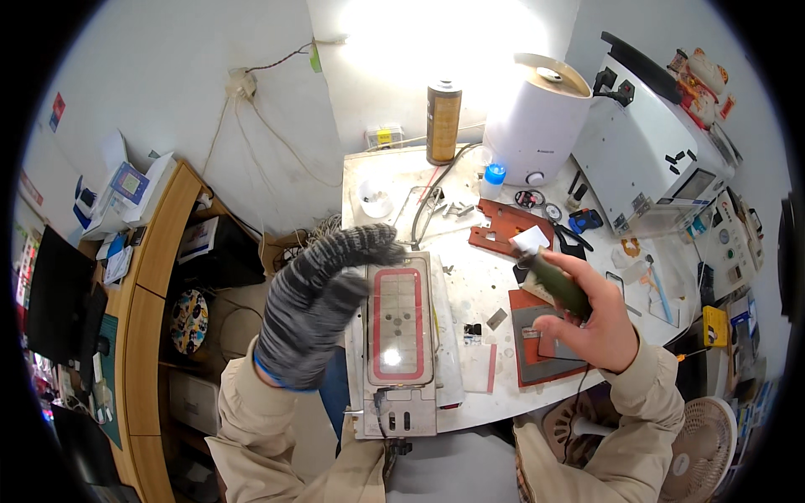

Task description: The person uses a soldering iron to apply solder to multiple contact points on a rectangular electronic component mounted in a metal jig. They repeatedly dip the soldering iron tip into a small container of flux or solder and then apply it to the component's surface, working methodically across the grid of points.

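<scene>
My left hand (314, 306) wears a dark grey knitted glove with a blue cuff. Slightly smeared by motion, it has its fingers stretched out and thumb apart, over the left edge of a flat metal heating plate (398, 323). That long rectangular plate has a pinkish-red outline on its face, with small slots and a cable at its near end. Bare fingers of my right hand (597, 318) wrap round a tool with a dark green handle (560, 285), its tip pointing up and left. A grey mat with an orange edge (549, 339) lies below this hand.
An orange-brown tray (495, 225), black-handled pliers (573, 239) and small parts lie beyond my right hand. A tall brown can (443, 121), a white cylindrical appliance (537, 117) and a large white machine (662, 147) stand behind. A fan (700, 448) is at the lower right; a wooden desk (151, 310) stands left.
</scene>
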The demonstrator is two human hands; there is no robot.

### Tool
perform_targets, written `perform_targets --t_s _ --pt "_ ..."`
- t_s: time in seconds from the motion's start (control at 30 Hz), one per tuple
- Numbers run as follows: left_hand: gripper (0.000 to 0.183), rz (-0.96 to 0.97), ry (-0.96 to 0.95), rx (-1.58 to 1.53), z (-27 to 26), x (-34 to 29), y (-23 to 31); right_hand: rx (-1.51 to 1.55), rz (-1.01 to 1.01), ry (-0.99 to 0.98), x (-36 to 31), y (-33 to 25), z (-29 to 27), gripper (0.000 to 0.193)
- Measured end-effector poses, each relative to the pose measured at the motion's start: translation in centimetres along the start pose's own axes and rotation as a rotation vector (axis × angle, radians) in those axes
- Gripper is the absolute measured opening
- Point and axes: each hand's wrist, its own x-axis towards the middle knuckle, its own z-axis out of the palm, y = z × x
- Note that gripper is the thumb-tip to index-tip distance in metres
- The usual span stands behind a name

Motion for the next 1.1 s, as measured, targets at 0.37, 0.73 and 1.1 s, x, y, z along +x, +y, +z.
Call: perform_targets --t_s 0.37,0.73,1.1 --pt "0.082 -0.626 -0.174 -0.582 6.9 0.5 5.2 0.675 0.197 0.099 2.7 -4.0 3.7 0.023" --pt "0.086 -0.400 -0.439 -0.234 10.6 1.7 9.3 0.792 0.169 0.959 -2.8 7.0 -7.7 0.017" --pt "0.065 -0.333 -0.234 -0.138 4.7 4.2 7.1 0.291 0.306 0.728 -3.4 9.8 -14.0 0.017"
